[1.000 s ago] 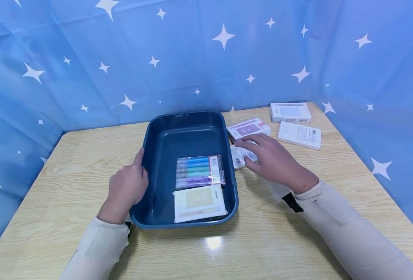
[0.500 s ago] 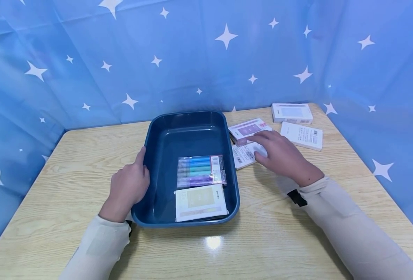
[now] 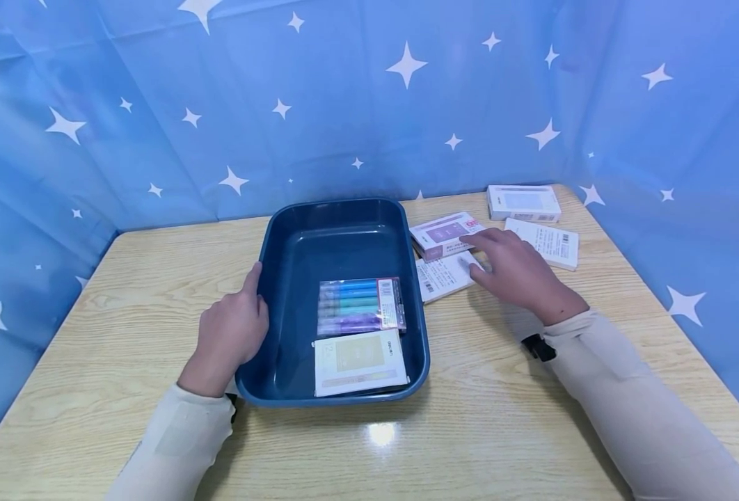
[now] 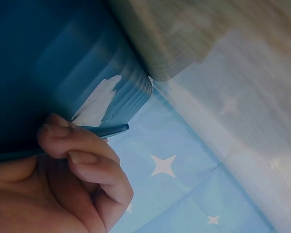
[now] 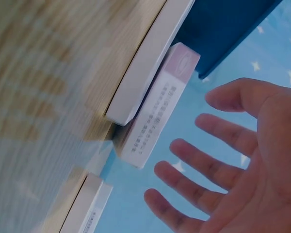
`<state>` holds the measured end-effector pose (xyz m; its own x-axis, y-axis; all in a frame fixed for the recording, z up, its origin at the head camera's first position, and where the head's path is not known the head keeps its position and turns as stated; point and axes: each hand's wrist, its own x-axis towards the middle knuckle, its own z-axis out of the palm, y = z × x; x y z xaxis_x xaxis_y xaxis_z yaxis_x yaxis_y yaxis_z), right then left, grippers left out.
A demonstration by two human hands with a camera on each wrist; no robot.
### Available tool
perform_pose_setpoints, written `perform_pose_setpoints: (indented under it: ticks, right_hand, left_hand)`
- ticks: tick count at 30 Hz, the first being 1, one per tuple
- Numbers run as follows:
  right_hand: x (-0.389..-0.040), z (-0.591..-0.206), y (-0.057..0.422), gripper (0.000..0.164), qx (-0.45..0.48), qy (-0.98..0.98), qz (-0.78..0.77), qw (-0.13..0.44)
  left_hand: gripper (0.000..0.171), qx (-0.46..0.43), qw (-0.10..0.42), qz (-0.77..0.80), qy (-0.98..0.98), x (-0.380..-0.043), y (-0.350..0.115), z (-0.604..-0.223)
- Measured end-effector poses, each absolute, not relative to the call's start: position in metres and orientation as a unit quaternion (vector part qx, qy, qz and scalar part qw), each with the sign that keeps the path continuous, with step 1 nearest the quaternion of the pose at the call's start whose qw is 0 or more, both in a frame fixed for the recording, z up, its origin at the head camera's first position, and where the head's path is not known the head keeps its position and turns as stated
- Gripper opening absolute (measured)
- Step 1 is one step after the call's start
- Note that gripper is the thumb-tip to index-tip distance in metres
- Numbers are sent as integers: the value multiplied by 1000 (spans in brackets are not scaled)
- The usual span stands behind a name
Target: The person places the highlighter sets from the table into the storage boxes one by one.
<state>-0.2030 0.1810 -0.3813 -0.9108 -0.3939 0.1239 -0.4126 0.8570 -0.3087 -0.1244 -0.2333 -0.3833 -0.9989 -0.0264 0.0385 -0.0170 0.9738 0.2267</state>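
Observation:
My left hand [image 3: 228, 337] grips the left rim of a dark blue plastic tray [image 3: 334, 402]; in the left wrist view its fingers [image 4: 89, 155] curl at the rim. Inside the tray lie a clear pack of blue, green and purple pens [image 3: 353, 306] and a white box with a yellowish label [image 3: 360, 362]. My right hand [image 3: 520, 271] hovers with spread fingers, holding nothing, by two flat boxes right of the tray. One is white with a purple label [image 3: 447, 233]; its near edge overlaps the printed white box [image 3: 442, 278]. The right wrist view shows the fingertips apart from both boxes.
Two more white boxes lie at the back right: one with a pale label [image 3: 522, 202], the other with printed text [image 3: 547, 242], partly behind the right hand. A blue star-patterned curtain [image 3: 319, 83] borders the wooden table [image 3: 156, 292] at the back and sides.
My right hand has drawn away to the right, uncovering more of the two boxes beside the tray. The left hand keeps its hold on the rim.

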Motion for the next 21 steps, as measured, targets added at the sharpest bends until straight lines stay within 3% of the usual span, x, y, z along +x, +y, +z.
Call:
perform_pose_setpoints:
  ticks: [21]
  right_hand:
    - [-212, -385, 202, 51, 167, -973, 160, 14]
  left_hand:
    - [58, 10, 20, -118, -993, -125, -233, -383]
